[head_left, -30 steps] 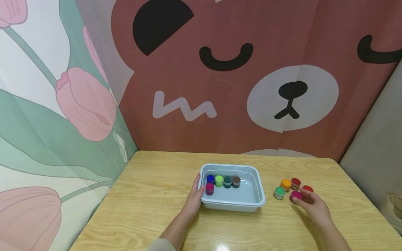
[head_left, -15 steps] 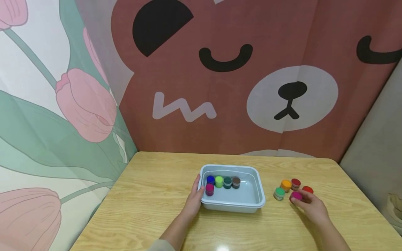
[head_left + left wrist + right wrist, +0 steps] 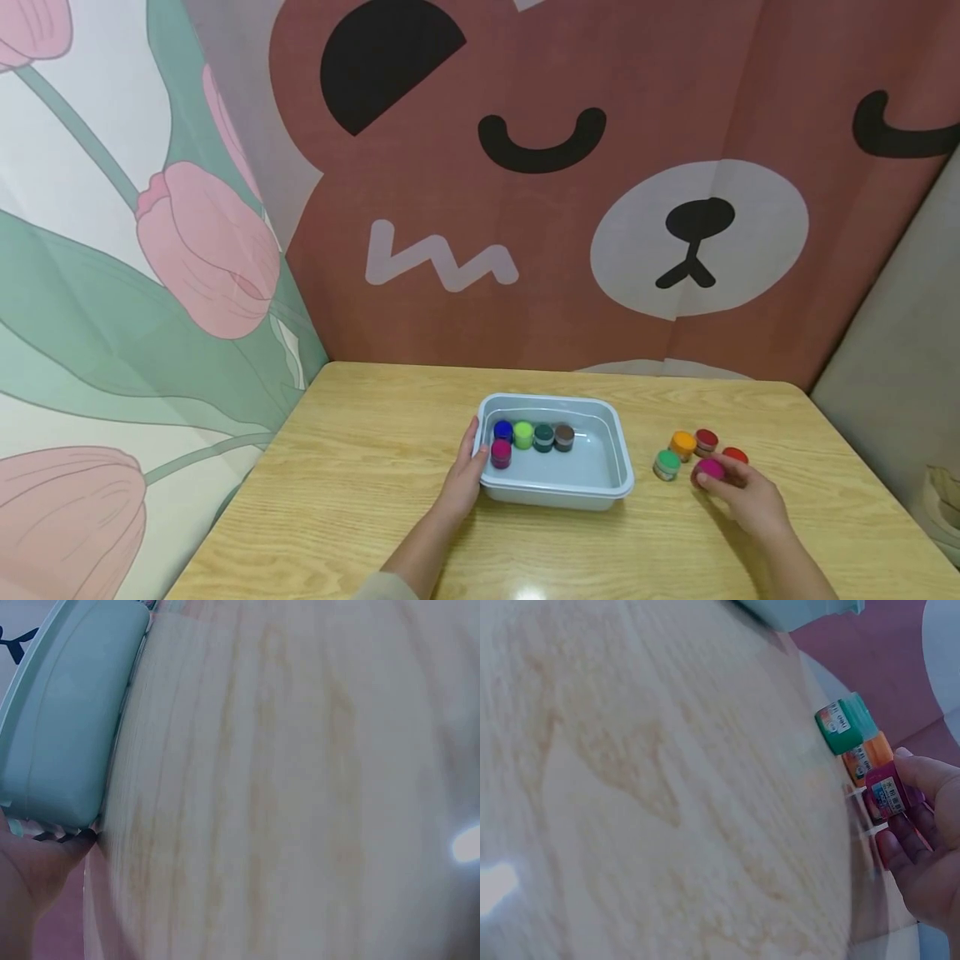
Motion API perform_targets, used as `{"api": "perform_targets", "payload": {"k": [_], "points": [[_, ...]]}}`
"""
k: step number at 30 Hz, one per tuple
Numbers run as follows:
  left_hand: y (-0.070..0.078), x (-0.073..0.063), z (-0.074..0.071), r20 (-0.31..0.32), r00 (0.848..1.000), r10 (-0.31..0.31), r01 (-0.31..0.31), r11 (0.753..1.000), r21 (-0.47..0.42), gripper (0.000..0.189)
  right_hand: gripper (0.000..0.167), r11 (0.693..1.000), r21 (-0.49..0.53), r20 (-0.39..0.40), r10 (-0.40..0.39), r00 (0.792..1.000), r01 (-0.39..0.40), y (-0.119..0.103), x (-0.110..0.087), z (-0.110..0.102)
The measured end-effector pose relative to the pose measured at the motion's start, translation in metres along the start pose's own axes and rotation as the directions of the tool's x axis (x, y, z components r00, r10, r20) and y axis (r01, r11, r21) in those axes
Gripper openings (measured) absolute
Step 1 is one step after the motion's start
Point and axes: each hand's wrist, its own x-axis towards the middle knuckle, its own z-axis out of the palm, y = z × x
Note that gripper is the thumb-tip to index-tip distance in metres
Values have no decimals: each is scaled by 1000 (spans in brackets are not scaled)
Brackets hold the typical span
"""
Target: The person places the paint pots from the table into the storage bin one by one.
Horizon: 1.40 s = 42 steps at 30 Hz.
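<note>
My left hand (image 3: 461,485) holds the left end of a pale blue plastic tub (image 3: 555,497), thumb at the rim and fingers along its outer wall. Inside the tub stand several small paint jars, among them a blue jar (image 3: 503,431), a light green jar (image 3: 522,434), a dark green jar (image 3: 543,437), a brown jar (image 3: 564,437) and a magenta jar (image 3: 501,453). On the right, my right hand (image 3: 753,500) pinches another magenta paint jar (image 3: 887,793) between thumb and fingers. Whether that jar touches the table cannot be told.
Near the right hand stand a green jar (image 3: 667,464), an orange jar (image 3: 682,445), a dark red jar (image 3: 706,441) and a red jar (image 3: 736,455), partly hidden by the fingers. The wooden table (image 3: 360,467) ends at a bear-print curtain (image 3: 450,325).
Hardly anything differs. The right hand's fingers have drawn slightly closer round the magenta jar, which has shifted a touch to the right. The left hand and the tub stay in place.
</note>
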Motion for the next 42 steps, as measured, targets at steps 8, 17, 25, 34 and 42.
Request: {"api": "perform_targets", "payload": {"k": [8, 17, 25, 34, 42], "points": [[0, 0, 0, -9, 1000, -10, 10, 1000, -4, 57, 85, 999, 36, 2, 0, 1000, 0, -15, -5, -7], [0, -1, 1, -8, 1000, -4, 4, 1000, -8, 56, 83, 997, 22, -14, -79, 997, 79, -36, -13, -9], [0, -1, 0, 3, 1000, 1, -1, 1000, -6, 57, 79, 987, 3, -32, -163, 986, 163, -59, -16, -5], [0, 0, 0, 2, 1000, -14, 14, 1000, 7, 57, 74, 974, 67, 7, -217, 976, 216, -87, -16, 6], [1, 0, 1, -1, 1000, -16, 16, 1000, -8, 56, 69, 962, 100, 25, -259, 966, 256, -109, -12, 27]]}}
